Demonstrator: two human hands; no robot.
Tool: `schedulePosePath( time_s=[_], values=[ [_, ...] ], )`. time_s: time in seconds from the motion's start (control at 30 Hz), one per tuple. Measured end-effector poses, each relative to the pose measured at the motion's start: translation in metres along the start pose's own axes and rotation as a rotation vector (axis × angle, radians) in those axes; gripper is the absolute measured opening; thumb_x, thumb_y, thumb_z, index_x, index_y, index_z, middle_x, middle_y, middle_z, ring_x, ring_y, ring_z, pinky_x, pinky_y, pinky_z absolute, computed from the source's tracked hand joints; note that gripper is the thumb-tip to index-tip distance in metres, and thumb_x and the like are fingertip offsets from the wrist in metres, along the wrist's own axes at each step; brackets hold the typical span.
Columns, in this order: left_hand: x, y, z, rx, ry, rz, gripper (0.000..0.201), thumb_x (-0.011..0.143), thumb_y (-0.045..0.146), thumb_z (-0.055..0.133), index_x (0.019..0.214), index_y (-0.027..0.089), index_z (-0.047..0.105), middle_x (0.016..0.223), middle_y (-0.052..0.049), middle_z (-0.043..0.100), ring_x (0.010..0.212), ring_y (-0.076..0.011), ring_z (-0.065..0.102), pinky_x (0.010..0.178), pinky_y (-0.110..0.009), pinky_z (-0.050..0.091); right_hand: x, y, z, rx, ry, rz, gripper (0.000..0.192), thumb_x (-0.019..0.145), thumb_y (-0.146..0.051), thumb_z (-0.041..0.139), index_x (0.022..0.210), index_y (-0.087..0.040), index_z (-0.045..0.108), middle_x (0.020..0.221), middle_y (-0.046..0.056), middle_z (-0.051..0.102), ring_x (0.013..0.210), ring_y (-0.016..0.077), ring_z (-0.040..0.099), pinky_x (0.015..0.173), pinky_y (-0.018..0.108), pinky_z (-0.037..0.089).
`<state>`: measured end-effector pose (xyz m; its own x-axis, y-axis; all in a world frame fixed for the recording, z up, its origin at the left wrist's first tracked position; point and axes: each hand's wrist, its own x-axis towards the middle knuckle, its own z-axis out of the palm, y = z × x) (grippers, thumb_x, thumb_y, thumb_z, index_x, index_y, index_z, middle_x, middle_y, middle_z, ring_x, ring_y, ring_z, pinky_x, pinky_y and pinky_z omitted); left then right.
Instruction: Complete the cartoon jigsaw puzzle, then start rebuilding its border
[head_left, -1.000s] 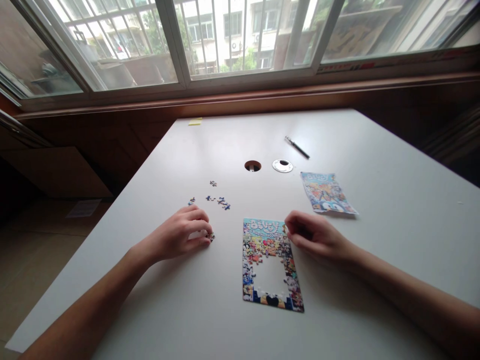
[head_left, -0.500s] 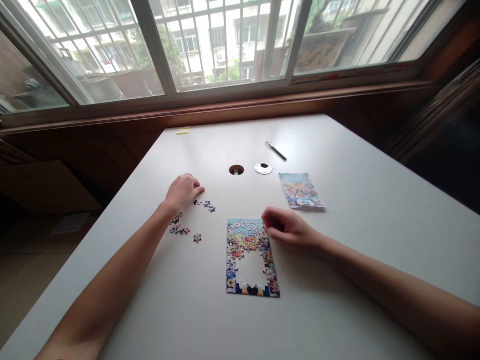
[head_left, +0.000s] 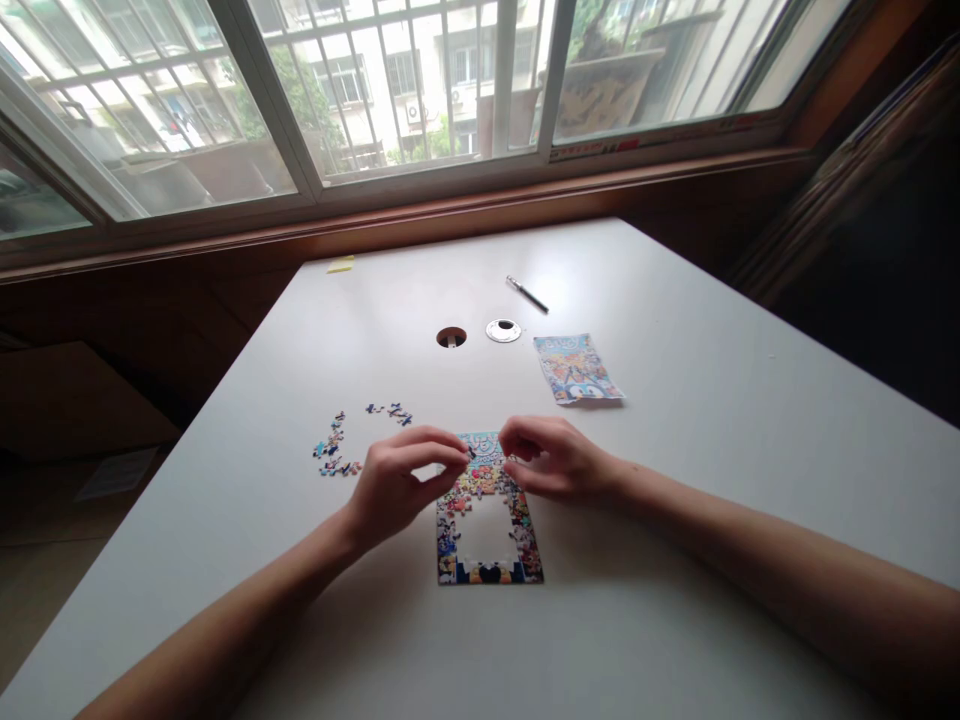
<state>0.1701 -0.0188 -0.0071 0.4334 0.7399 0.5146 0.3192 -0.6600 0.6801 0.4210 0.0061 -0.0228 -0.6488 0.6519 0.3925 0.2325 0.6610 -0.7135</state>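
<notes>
A jigsaw puzzle (head_left: 448, 545) lies flat on the white table, its border and upper part joined around a bare gap in the middle. Over its upper left part, my left hand (head_left: 409, 475) pinches a small dark puzzle piece (head_left: 472, 453) between thumb and fingertips. My right hand (head_left: 551, 458) rests at the puzzle's upper right edge, fingers curled, with a small space between thumb and index finger and nothing visible in it. Loose puzzle pieces (head_left: 330, 447) are scattered to the left, partly hidden behind my left hand.
A creased picture sheet (head_left: 577, 368) lies beyond my right hand. Farther back are a pen (head_left: 527, 294), a round metal cover (head_left: 503, 330) and a cable hole (head_left: 451, 338) in the table (head_left: 675, 400). A yellow note (head_left: 340, 264) sticks near the far edge, below the barred window.
My left hand has moved right from the loose pieces to above the puzzle, with a piece in its fingers. My right hand's thumb and index finger have parted slightly. The view has shifted.
</notes>
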Motion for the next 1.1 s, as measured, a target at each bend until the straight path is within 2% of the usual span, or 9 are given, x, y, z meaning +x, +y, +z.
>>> schedulePosePath(
  time_s=[0.07, 0.13, 0.2, 0.33, 0.53, 0.8, 0.93, 1.1],
  values=[
    [-0.011, 0.007, 0.013, -0.123, 0.027, -0.011, 0.002, 0.086, 0.016, 0.069, 0.089, 0.016, 0.069, 0.093, -0.008, 0.073, 0.084, -0.0161, 0.071, 0.076, -0.029, 0.063, -0.001, -0.005, 0.002, -0.073, 0.009, -0.103, 0.01, 0.082, -0.021, 0.064, 0.087, -0.018, 0.056, 0.074, -0.002, 0.05, 0.065, 0.0108, 0.046, 0.06, 0.025, 0.042],
    [-0.017, 0.005, 0.02, -0.232, 0.045, -0.088, 0.012, 0.084, 0.015, 0.072, 0.093, 0.015, 0.064, 0.093, -0.008, 0.073, 0.085, -0.0165, 0.072, 0.076, -0.028, 0.064, -0.002, -0.008, 0.004, -0.123, 0.022, -0.149, 0.012, 0.084, -0.024, 0.066, 0.089, -0.018, 0.057, 0.078, 0.001, 0.054, 0.068, 0.0121, 0.049, 0.063, 0.026, 0.044],
    [-0.019, 0.002, 0.021, -0.315, 0.039, -0.146, 0.02, 0.083, 0.014, 0.074, 0.097, 0.015, 0.06, 0.093, -0.008, 0.073, 0.087, -0.017, 0.073, 0.08, -0.029, 0.064, -0.003, -0.009, 0.006, -0.148, 0.048, -0.149, 0.011, 0.086, -0.025, 0.066, 0.092, -0.018, 0.058, 0.079, 0.001, 0.055, 0.068, 0.0123, 0.05, 0.062, 0.026, 0.045],
    [-0.019, -0.002, 0.02, -0.423, 0.005, -0.171, 0.027, 0.082, 0.012, 0.074, 0.101, 0.017, 0.055, 0.096, -0.007, 0.073, 0.088, -0.017, 0.074, 0.081, -0.029, 0.065, -0.003, -0.009, 0.01, -0.148, 0.08, -0.14, 0.003, 0.09, -0.021, 0.061, 0.09, -0.018, 0.061, 0.075, 0.001, 0.055, 0.065, 0.0111, 0.05, 0.06, 0.024, 0.045],
    [-0.018, -0.004, 0.019, -0.49, -0.022, -0.188, 0.027, 0.085, 0.011, 0.072, 0.099, 0.017, 0.051, 0.097, -0.009, 0.074, 0.09, -0.0183, 0.074, 0.081, -0.031, 0.064, -0.003, -0.008, 0.011, -0.131, 0.087, -0.113, 0.005, 0.091, -0.022, 0.061, 0.089, -0.017, 0.062, 0.073, 0.0, 0.056, 0.063, 0.0097, 0.051, 0.058, 0.022, 0.044],
    [-0.018, -0.004, 0.02, -0.518, -0.031, -0.196, 0.028, 0.085, 0.013, 0.073, 0.101, 0.018, 0.051, 0.099, -0.008, 0.074, 0.089, -0.0188, 0.075, 0.077, -0.029, 0.066, -0.005, -0.005, 0.011, -0.129, 0.063, -0.103, 0.006, 0.092, -0.021, 0.06, 0.089, -0.017, 0.063, 0.073, 0.001, 0.058, 0.062, 0.0099, 0.051, 0.058, 0.022, 0.044],
    [-0.018, -0.004, 0.019, -0.488, -0.074, -0.176, 0.032, 0.085, 0.015, 0.073, 0.112, 0.018, 0.056, 0.106, -0.01, 0.072, 0.087, -0.0188, 0.075, 0.077, -0.03, 0.066, -0.004, -0.007, 0.011, -0.131, 0.066, -0.117, 0.008, 0.093, -0.021, 0.058, 0.09, -0.017, 0.064, 0.072, 0.001, 0.058, 0.061, 0.0098, 0.051, 0.057, 0.022, 0.044],
    [-0.015, -0.005, 0.015, -0.235, -0.168, 0.017, 0.028, 0.084, 0.016, 0.074, 0.111, 0.019, 0.071, 0.115, -0.012, 0.071, 0.098, -0.0216, 0.072, 0.086, -0.034, 0.064, -0.002, -0.012, 0.01, -0.132, 0.048, -0.18, 0.011, 0.095, -0.02, 0.055, 0.092, -0.017, 0.065, 0.072, 0.002, 0.061, 0.06, 0.0101, 0.052, 0.056, 0.022, 0.043]
  ],
)
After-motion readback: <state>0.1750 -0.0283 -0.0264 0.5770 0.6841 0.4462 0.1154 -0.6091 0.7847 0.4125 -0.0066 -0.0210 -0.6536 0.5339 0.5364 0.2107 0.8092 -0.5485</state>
